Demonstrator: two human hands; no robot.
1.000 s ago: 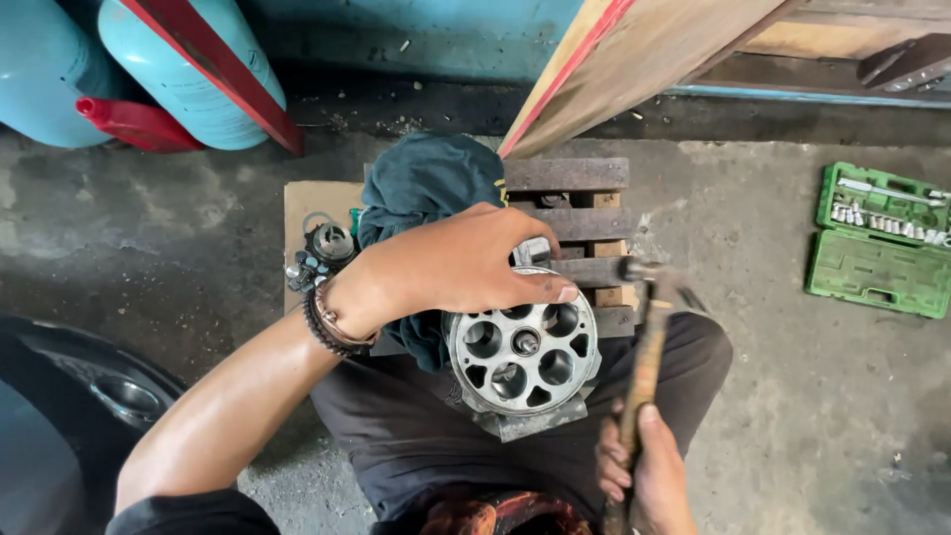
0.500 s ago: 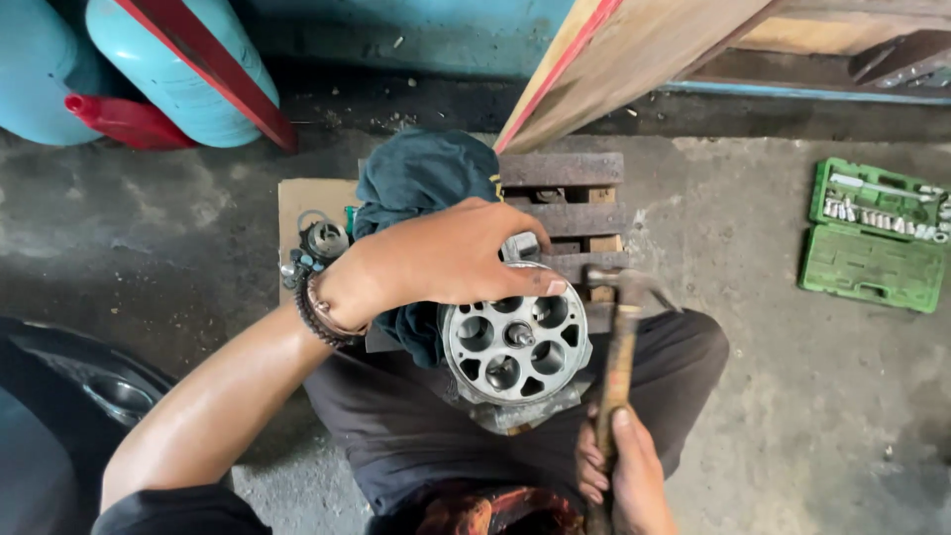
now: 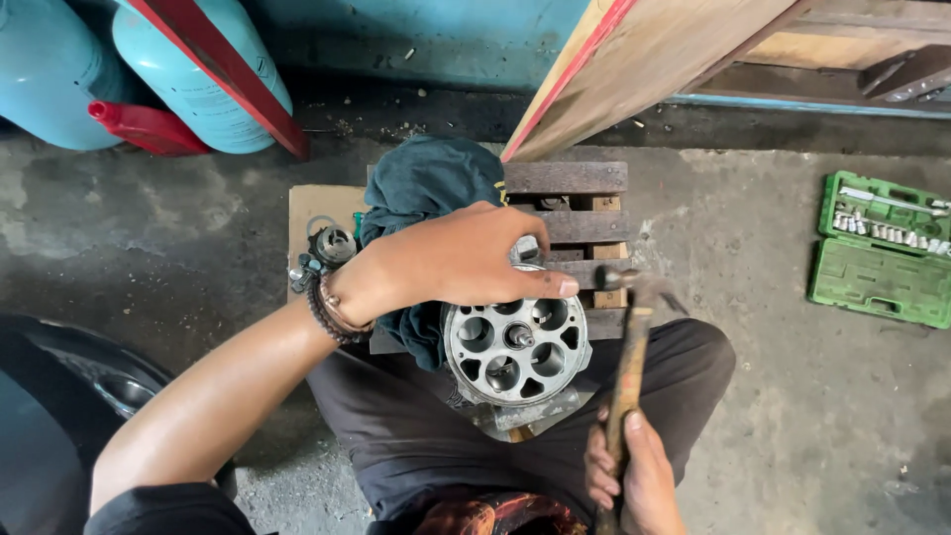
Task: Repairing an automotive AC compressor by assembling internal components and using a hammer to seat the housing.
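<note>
The hammer has dropped lower and closer to the round metal part than a moment ago — the right hand stays clenched on its wooden handle. The left hand keeps pressing on the part's upper rim, fingers spread and flat (not gripping), holding it on the wooden pallet beside the dark cloth. The hammer head is motion-blurred — what lies beneath the part is hidden.
</note>
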